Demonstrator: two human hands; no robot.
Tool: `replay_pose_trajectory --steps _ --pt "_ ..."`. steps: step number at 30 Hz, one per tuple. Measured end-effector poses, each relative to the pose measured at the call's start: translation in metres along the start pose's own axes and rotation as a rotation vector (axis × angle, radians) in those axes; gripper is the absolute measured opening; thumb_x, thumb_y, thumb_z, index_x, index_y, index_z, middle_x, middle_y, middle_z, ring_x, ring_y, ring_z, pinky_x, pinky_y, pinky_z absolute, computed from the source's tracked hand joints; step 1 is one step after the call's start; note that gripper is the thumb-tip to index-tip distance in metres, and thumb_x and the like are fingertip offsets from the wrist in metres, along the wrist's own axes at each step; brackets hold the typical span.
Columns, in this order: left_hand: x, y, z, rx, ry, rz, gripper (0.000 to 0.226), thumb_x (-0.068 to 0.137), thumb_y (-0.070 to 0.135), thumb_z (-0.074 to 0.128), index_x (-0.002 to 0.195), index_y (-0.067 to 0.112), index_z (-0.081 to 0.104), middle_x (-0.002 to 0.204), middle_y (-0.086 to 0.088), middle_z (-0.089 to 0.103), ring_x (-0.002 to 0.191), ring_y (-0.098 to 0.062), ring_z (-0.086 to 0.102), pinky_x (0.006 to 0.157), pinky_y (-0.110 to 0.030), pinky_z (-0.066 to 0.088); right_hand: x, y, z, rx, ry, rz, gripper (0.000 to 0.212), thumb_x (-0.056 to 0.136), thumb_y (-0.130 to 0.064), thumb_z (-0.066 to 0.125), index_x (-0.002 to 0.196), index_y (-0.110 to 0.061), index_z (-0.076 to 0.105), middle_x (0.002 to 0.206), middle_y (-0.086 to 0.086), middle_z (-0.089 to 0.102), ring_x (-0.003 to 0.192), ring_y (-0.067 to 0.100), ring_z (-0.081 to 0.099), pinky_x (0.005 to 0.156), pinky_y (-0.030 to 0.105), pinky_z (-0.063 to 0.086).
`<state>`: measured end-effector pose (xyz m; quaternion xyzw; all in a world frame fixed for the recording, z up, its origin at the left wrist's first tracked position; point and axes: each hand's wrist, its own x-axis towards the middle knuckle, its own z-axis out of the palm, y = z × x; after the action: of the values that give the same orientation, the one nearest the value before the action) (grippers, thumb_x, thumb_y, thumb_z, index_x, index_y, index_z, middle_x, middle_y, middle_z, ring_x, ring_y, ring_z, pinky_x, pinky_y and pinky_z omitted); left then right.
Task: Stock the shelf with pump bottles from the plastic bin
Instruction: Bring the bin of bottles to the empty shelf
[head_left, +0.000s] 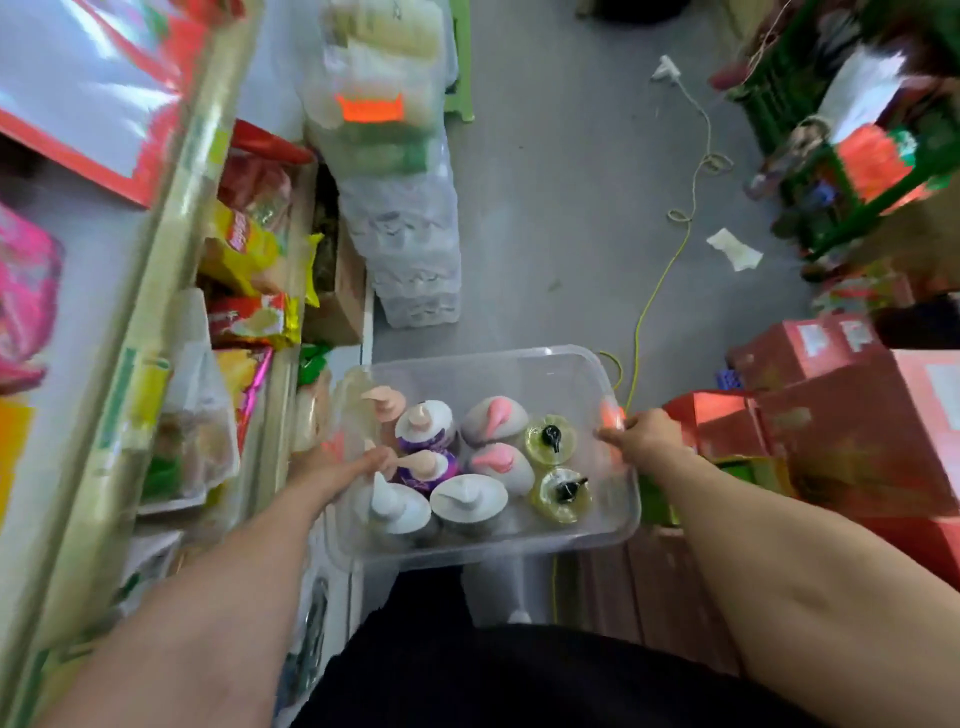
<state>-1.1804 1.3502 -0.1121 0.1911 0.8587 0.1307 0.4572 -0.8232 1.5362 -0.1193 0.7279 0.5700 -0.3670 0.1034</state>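
Hands: left hand (337, 470), right hand (641, 434) grip plastic bin (519, 540).

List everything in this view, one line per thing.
plastic bin: one, clear, centre, held at both ends
pump bottles: nine, in the bin; white, pink, peach and black pumps
snack packets: several, yellow and red, shelf at left
stacked clear bins: several, on floor ahead
cord: one, yellow-green, across grey floor
boxes: several, red, at right
left hand: on bin's left end
right hand: on bin's right end
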Motion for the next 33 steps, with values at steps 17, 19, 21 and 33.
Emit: replay_pose_trajectory --steps 17,19,21,33 --pt "0.21 0.394 -0.026 0.076 -0.163 0.148 0.095 0.067 0.066 0.076 0.143 0.02 0.044 0.139 -0.006 0.055 0.119 -0.028 0.058 0.097 -0.036 0.049 0.246 -0.153 -0.234 0.085 0.158 0.163 0.041 0.076 -0.046 0.081 0.067 -0.008 0.072 0.054 0.003 0.066 0.062 0.016 0.062 0.054 0.028 0.039" --pt "0.232 0.433 -0.012 0.072 -0.191 0.183 0.105 0.057 0.076 0.071 0.143 0.025 0.041 0.141 -0.006 0.053 0.119 -0.029 0.057 0.096 -0.043 0.052 0.282 -0.166 -0.268 0.091 0.166 0.18 0.04 0.078 -0.043 0.081 0.063 -0.008 0.068 0.054 0.004 0.064 0.058 0.015 0.057 0.051 0.027 0.036" --pt "0.253 0.468 -0.001 0.097 -0.21 0.181 0.109 0.048 0.083 0.067 0.14 0.03 0.043 0.138 -0.005 0.056 0.118 -0.029 0.058 0.097 -0.043 0.051 0.314 -0.175 -0.301 0.067 0.184 0.202 0.04 0.077 -0.043 0.082 0.066 -0.007 0.069 0.059 0.006 0.066 0.064 0.021 0.06 0.056 0.03 0.04" --pt "0.362 0.672 -0.017 0.047 -0.179 0.116 0.079 0.066 0.071 0.073 0.122 0.017 0.057 0.123 -0.01 0.063 0.11 -0.027 0.063 0.081 -0.03 0.049 0.469 -0.288 -0.437 -0.051 0.211 0.191 0.043 0.078 -0.047 0.079 0.063 -0.008 0.069 0.055 0.001 0.066 0.063 0.019 0.061 0.056 0.03 0.04"
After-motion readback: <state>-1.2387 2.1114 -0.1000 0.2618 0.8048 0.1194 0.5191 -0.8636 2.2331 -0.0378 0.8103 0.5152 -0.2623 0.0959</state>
